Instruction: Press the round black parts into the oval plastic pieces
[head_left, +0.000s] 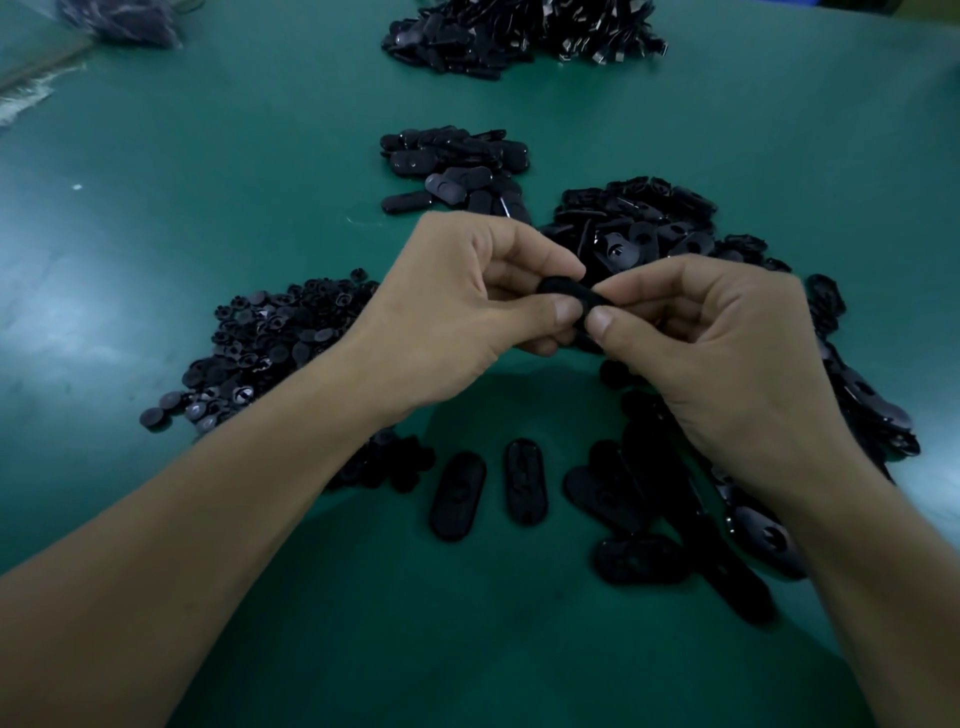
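Note:
Above the green table, my left hand and my right hand meet on one black oval plastic piece. Both thumbs and forefingers pinch it; most of it is hidden by my fingers, and I cannot tell whether a round part sits in it. A heap of small round black parts lies to the left, under my left wrist. Loose oval pieces are piled behind and to the right of my hands.
Two oval pieces lie side by side near the front, with more ovals scattered under my right forearm. Another oval pile sits further back, a large heap at the far edge. A plastic bag lies at the far left.

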